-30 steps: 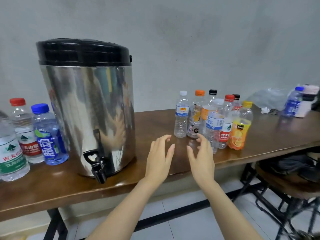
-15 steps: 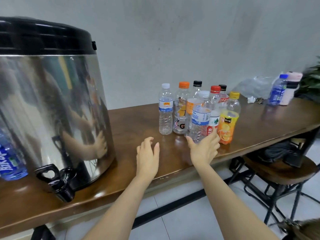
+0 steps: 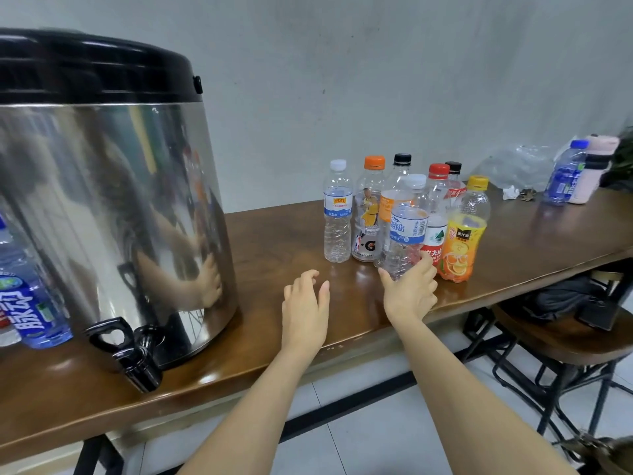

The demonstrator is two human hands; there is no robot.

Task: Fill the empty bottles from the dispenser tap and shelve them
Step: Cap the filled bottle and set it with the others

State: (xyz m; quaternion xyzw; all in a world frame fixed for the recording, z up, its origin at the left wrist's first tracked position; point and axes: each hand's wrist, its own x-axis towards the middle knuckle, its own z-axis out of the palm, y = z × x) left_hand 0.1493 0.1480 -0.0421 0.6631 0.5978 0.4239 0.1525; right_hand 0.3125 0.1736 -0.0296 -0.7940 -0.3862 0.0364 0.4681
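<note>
Pick-up step, opening of a fill cycle by the look of it. Gripping the front bottle (image 3: pixel 406 228) low down with the right hand (image 3: pixel 409 293): thumb on the near-left side, fingers curled round the right. Clear plastic, white cap on, blue label, looks empty. Base hidden behind the hand, so resting on the bench (image 3: pixel 291 241) or just off it: cannot tell. Placed at the front of a tight cluster, touching or just beside the red-cap bottle (image 3: pixel 437 200) and the yellow-cap juice bottle (image 3: pixel 462 241); further back, a white-cap bottle (image 3: pixel 338 214) and an orange-cap bottle (image 3: pixel 369 214). Hovering the left hand (image 3: pixel 305 303) over the bench just left of the cluster, fingers loosely spread, holding nothing. Well apart to the left: steel dispenser (image 3: pixel 113 207) with black lid, black tap (image 3: pixel 137 358) low at the front, near the bench edge. Beside the dispenser at far left, a blue-label bottle (image 3: pixel 30 303), seemingly full. No shelf in view. Next move, as a judgement: lift up and back toward the body to clear the neighbours, all light and tippy if empty; unscrew the cap with the left hand; carry across to the tap, mouth under the spout; work the lever with the free hand. Risks: crushing thin plastic with too hard a squeeze, or toppling the juice bottle on the way out.
</note>
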